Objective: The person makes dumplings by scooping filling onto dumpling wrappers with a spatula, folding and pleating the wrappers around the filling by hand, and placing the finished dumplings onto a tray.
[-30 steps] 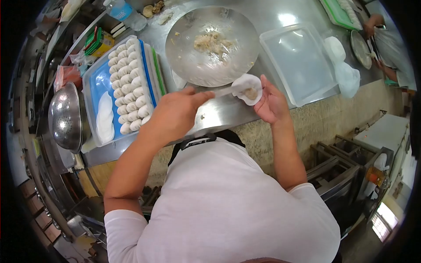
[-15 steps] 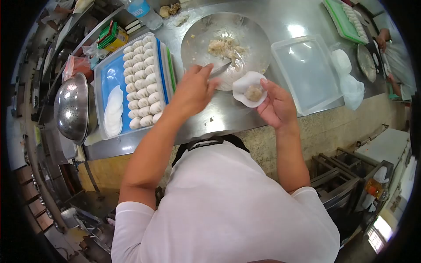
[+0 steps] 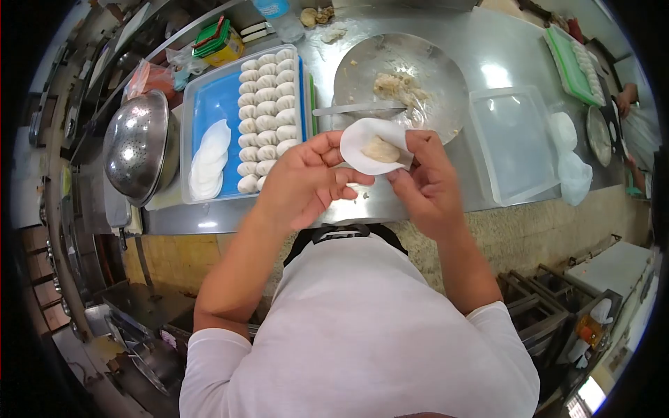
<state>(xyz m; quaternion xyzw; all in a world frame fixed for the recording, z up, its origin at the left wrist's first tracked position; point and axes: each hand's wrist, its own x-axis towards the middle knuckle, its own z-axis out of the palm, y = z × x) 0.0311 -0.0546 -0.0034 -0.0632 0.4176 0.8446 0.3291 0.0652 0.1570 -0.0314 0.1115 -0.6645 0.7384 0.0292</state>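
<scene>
A round white wrapper (image 3: 354,148) with a lump of pale filling (image 3: 381,149) on it is gripped at its right edge by my right hand (image 3: 432,184), thumb in front and fingers behind. My left hand (image 3: 304,182) is at the wrapper's left edge, its fingers partly curled and apart, with nothing gripped. Just beyond the wrapper, a flat metal spatula (image 3: 359,109) rests across the rim of the metal bowl (image 3: 439,70), which holds more filling (image 3: 401,89). Left of it, a blue-lined tray (image 3: 202,97) holds rows of pleated dumplings (image 3: 267,109) and a stack of wrappers (image 3: 210,164).
A steel colander (image 3: 137,143) stands at the left. Right of the bowl lie a translucent lid (image 3: 516,146) and white plastic bags (image 3: 574,165). A water bottle (image 3: 284,21) is at the back. A person's hand (image 3: 628,96) shows at the far right, near another dumpling tray (image 3: 568,66).
My left hand has let go of the spatula, now lying on the bowl's rim, and has come to the wrapper. The view has shifted, so the table things appear farther right and lower.
</scene>
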